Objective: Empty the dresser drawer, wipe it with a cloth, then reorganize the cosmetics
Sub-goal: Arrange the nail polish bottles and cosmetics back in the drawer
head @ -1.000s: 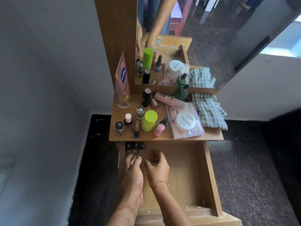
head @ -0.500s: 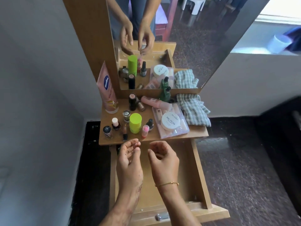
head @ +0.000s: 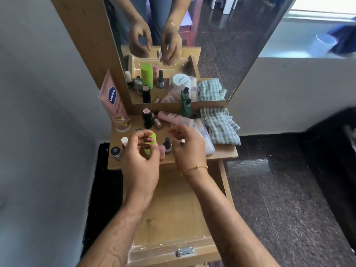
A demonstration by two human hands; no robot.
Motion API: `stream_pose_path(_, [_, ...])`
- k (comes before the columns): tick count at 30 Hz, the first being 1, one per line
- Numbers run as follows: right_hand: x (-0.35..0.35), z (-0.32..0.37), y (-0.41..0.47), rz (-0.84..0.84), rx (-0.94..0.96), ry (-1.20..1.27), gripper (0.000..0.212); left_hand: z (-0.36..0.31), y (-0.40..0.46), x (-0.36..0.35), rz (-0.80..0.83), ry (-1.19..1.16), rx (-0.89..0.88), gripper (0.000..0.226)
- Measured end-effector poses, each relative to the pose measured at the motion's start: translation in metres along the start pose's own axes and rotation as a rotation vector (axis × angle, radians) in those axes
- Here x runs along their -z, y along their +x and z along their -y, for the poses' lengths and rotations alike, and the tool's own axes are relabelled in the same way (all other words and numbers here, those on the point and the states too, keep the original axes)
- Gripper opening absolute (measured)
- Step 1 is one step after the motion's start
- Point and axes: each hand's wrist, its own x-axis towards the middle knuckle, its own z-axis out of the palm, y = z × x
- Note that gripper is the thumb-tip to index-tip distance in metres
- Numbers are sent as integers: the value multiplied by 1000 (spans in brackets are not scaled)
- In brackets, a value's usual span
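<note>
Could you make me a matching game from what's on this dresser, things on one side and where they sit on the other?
Things:
1. Vaseline tube
2. checked cloth
3. lime green container
4. drawer

Places:
A. behind the left hand's fingers
B. pulled out below the top, under both forearms
C. top's right end
D. leaning at the mirror frame, top's left end

Pairs: 1-D, 2-C, 3-A, 4-B

Mirror [head: 221,45] w/ wood frame behind the top, grey wall [head: 48,112] at left, dark speckled floor [head: 279,189] at right, white plastic stool [head: 224,2] reflected.
</note>
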Motion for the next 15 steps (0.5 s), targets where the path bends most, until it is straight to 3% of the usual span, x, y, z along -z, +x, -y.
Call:
stream_pose_path(2, [3, 4, 13, 23, 39, -23, 37, -7, 10, 3, -20, 29, -51, 19])
stream_pose_path(8, [-1, 11, 47, 105, 81, -77, 29, 8, 58, 25, -139, 158, -126, 23])
stream_pose_path(15, [-21, 35, 81, 345, 119, -273, 42, 18, 83, 46, -55, 384, -136, 18])
